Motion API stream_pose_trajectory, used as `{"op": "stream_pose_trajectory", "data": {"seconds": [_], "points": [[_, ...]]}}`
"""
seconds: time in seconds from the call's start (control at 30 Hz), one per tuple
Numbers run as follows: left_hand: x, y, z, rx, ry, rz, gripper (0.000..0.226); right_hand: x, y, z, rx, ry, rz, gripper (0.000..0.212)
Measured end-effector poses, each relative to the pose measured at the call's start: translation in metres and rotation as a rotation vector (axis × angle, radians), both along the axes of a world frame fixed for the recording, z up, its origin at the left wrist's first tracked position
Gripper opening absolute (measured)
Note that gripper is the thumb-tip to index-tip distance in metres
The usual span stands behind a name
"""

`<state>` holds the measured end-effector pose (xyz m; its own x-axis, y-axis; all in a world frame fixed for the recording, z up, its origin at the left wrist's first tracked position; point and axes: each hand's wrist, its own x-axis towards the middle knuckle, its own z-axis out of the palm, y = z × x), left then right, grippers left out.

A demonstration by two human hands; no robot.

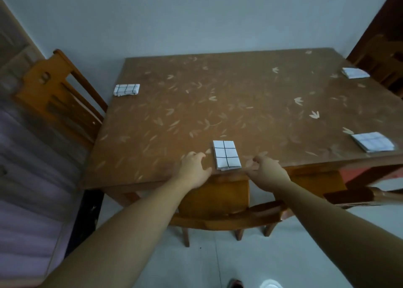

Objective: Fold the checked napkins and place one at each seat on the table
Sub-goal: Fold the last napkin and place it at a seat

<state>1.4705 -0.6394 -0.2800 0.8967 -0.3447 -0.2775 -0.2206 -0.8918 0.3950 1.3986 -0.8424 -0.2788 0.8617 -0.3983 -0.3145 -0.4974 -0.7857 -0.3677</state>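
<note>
- The near napkin (226,158) lies folded flat at the near edge of the surface (218,104). Its long axis runs near to far.
- The left hand (195,167) is just left of it and the right hand (267,167) just right. The fingers of both are loosely curled and hold nothing.
- The left napkin (126,90) lies at the left edge, long axis left to right.
- The right napkin (373,142) and the far-right napkin (355,73) lie along the right edge, both angled.
- The surface is brown with a pale leaf pattern.
- Wooden chairs stand at the left (54,91) and near (218,200) sides. The wall (196,15) is pale and the floor (196,261) is light.
</note>
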Motion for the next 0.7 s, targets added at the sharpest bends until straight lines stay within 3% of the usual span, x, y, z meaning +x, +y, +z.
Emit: {"op": "stream_pose_trajectory", "data": {"seconds": [0.1,0.33,0.47,0.7], "points": [[0.002,-0.020,-0.028,0.005,0.038,0.049,0.052,0.019,-0.010,-0.030,0.055,0.016,0.031,0.053],[0.016,-0.060,-0.072,-0.266,0.180,0.354,0.041,0.048,-0.025,-0.078,0.146,-0.066,-0.017,0.028],[0.020,-0.066,-0.089,-0.352,0.190,0.444,0.034,0.054,-0.026,-0.089,0.276,-0.171,-0.089,0.024],[0.028,-0.069,-0.100,-0.423,0.239,0.526,0.026,0.069,-0.026,-0.101,0.311,-0.184,-0.128,0.028]]}}
